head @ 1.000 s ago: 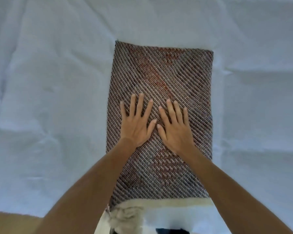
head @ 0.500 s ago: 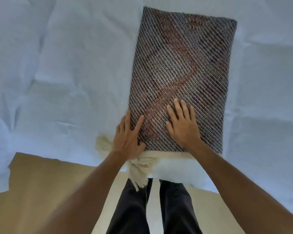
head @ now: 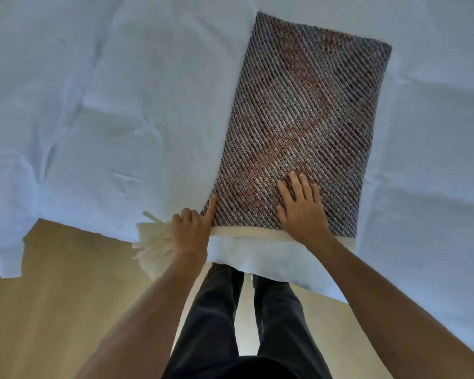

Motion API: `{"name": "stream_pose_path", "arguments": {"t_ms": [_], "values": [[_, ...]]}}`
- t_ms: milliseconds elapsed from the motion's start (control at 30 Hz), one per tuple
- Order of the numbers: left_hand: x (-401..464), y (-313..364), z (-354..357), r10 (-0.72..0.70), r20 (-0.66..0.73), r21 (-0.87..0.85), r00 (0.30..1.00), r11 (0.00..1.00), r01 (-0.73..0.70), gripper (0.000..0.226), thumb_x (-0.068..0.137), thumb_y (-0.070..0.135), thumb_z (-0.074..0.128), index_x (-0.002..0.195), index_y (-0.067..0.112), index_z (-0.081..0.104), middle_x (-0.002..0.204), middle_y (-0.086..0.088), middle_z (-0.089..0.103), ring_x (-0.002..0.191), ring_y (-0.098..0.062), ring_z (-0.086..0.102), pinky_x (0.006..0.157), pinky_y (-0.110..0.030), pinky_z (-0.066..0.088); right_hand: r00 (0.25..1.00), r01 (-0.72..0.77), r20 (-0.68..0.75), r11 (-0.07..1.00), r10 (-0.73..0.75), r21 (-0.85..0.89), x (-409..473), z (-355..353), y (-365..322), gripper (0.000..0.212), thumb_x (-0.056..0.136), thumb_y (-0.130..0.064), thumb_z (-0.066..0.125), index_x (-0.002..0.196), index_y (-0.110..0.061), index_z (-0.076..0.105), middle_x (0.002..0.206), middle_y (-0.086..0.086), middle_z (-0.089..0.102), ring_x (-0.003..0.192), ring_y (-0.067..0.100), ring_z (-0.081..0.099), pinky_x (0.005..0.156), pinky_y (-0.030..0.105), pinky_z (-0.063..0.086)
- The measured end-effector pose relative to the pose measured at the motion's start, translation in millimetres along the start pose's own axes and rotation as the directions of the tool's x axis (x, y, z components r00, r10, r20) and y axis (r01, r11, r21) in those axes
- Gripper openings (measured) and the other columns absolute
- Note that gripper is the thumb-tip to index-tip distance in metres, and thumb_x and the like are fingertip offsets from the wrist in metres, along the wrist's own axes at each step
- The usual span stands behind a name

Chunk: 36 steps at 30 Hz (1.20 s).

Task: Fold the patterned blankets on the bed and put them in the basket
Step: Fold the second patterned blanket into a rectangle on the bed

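Folding looks finished — the patterned blanket (head: 301, 127) lies as a neat rectangle on the bed (head: 121, 105). The left hand (head: 192, 231) curls closed on its near-left corner by the fringe (head: 153, 242); the right hand (head: 301, 209) presses flat, fingers spread. Next, likely, lifting it — no basket in view.

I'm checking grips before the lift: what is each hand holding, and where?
Left hand grips the folded blanket at its near-left corner, beside the fringe. Right hand only lies flat on it.

A home bedroom: a wrinkled white-sheeted bed (head: 121, 105) fills twelve o'clock, tan wooden floor (head: 52, 310) at seven.
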<state>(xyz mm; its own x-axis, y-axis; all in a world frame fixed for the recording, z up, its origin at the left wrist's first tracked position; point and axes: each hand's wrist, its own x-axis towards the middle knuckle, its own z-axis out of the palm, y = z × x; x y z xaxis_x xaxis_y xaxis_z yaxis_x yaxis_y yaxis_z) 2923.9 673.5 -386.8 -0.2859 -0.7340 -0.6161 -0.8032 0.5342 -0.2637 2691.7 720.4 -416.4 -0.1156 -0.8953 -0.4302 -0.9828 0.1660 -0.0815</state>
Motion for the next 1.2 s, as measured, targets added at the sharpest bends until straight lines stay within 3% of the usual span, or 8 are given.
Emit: {"name": "stream_pose_path", "arguments": {"t_ms": [133,200,333,500,600,733,1100,1200], "values": [[5,7,-4,-0.055,0.083,-0.081,0.995,0.995,0.062,0.108,0.078,0.044,0.058,0.148,0.017,-0.02,0.15,-0.021,0.014,0.139,-0.039,0.016,0.11,-0.054,0.02,0.999,-0.019,-0.041,1.0,0.019,0.02,-4,2,8,0.056,0.092,-0.039,0.029,0.139,-0.012,0.041,0.148,0.02,0.034,0.137,0.039,0.032,0.108,0.058,0.03],[12,17,-10,0.009,-0.028,-0.178,1.0,0.984,-0.014,0.1,0.078,0.052,0.046,0.151,0.015,-0.01,0.156,-0.021,0.001,0.143,-0.041,0.004,0.111,-0.059,0.011,0.994,-0.076,-0.082,0.997,0.078,0.031,-3,0,16,0.056,0.093,-0.04,0.03,0.141,-0.012,0.039,0.15,0.02,0.031,0.138,0.038,0.029,0.109,0.057,0.027],[40,38,-18,0.184,-0.375,-0.247,0.908,0.925,-0.29,0.074,0.078,0.045,0.036,0.146,0.016,0.035,0.153,-0.022,0.026,0.139,-0.043,0.026,0.109,-0.063,0.025,0.953,-0.266,-0.126,0.961,0.274,0.076,-2,0,42,0.057,0.091,-0.04,0.036,0.142,-0.012,0.037,0.15,0.022,0.029,0.137,0.041,0.03,0.108,0.058,0.024],[61,52,-32,0.264,-0.145,-0.141,0.953,0.948,-0.284,0.058,0.092,0.042,0.023,0.142,0.016,0.034,0.155,-0.017,0.021,0.14,-0.036,0.022,0.111,-0.054,0.024,0.973,-0.23,0.007,0.971,0.23,0.069,-10,20,71,0.064,0.09,-0.047,0.029,0.14,-0.01,0.043,0.144,0.023,0.04,0.131,0.04,0.039,0.104,0.056,0.034],[82,56,-59,0.22,-0.201,-0.139,0.955,0.958,-0.25,0.038,0.093,0.039,0.031,0.12,0.016,0.044,0.135,-0.015,0.038,0.119,-0.031,0.039,0.096,-0.045,0.039,0.969,-0.23,-0.072,0.97,0.236,0.083,9,6,76,0.051,0.087,-0.042,0.033,0.116,-0.01,0.059,0.12,0.02,0.056,0.107,0.038,0.055,0.086,0.05,0.047],[136,63,-108,0.209,-0.256,-0.134,0.944,0.959,-0.249,0.037,0.094,0.036,0.032,0.12,0.011,0.043,0.127,-0.015,0.041,0.113,-0.029,0.042,0.091,-0.043,0.043,0.947,-0.242,-0.195,0.966,0.256,0.094,49,-20,95,0.028,0.087,-0.03,0.042,0.089,-0.009,0.059,0.097,0.014,0.056,0.087,0.031,0.053,0.073,0.044,0.047],[300,72,-226,0.249,-0.346,-0.066,0.904,0.955,-0.289,0.066,0.091,0.026,0.045,0.147,0.009,0.016,0.152,-0.018,0.018,0.139,-0.035,0.021,0.112,-0.051,0.026,0.9,-0.23,-0.366,0.971,0.238,0.067,199,-89,157,0.025,0.084,-0.021,0.052,0.102,-0.004,0.057,0.107,0.019,0.055,0.097,0.035,0.052,0.083,0.047,0.044],[343,66,-256,0.254,-0.371,-0.077,0.893,0.95,-0.302,0.076,0.088,0.016,0.053,0.15,0.009,0.01,0.156,-0.017,0.01,0.144,-0.034,0.01,0.116,-0.05,0.017,0.919,-0.224,-0.316,0.971,0.237,0.078,246,-115,171,0.035,0.088,-0.02,0.049,0.12,-0.003,0.052,0.126,0.022,0.048,0.115,0.038,0.044,0.096,0.051,0.037]]}}
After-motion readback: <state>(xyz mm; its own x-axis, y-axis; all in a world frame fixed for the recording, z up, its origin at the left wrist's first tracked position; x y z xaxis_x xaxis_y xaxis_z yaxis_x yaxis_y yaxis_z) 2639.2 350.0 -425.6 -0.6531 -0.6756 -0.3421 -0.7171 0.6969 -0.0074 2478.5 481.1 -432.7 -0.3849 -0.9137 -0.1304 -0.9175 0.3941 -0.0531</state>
